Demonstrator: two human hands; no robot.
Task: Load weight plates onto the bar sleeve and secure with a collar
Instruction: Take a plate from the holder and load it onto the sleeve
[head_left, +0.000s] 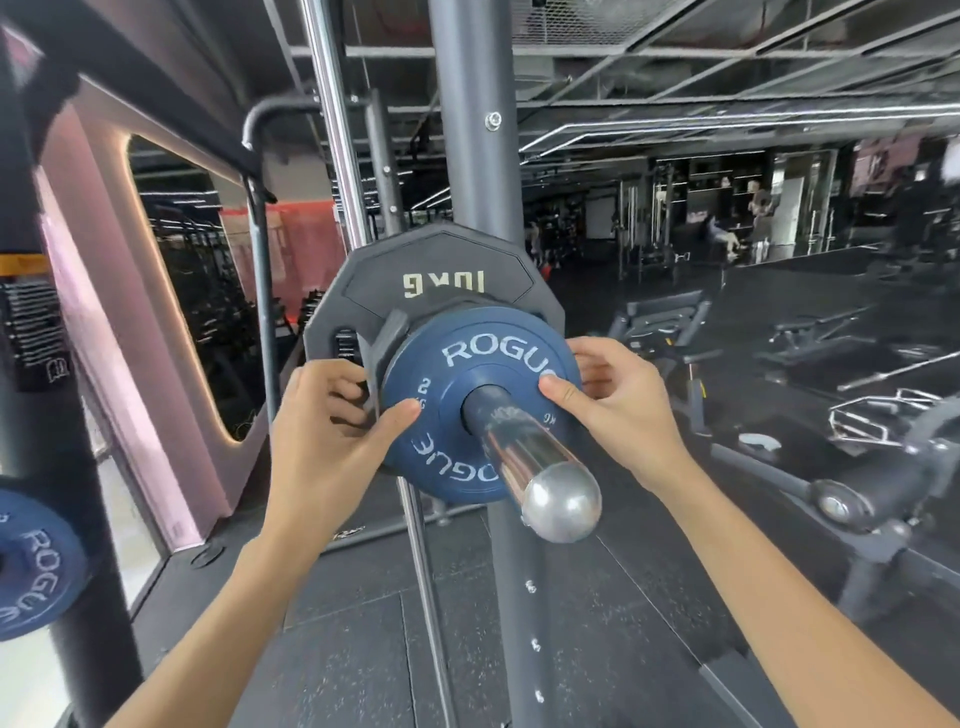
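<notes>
A small blue ROGUE plate sits on the chrome bar sleeve, which points toward me with its rounded end free. Behind it a grey collar-like piece shows at the plate's upper left, and behind that hangs a black 10 kg plate. My left hand grips the blue plate's left rim, thumb on the face and fingers curled behind. My right hand holds the right rim the same way, thumb pressed on the face.
A grey rack upright and a chrome guide rod rise behind the plates. Another blue ROGUE plate hangs on a post at lower left. Benches and machines stand to the right on black rubber flooring.
</notes>
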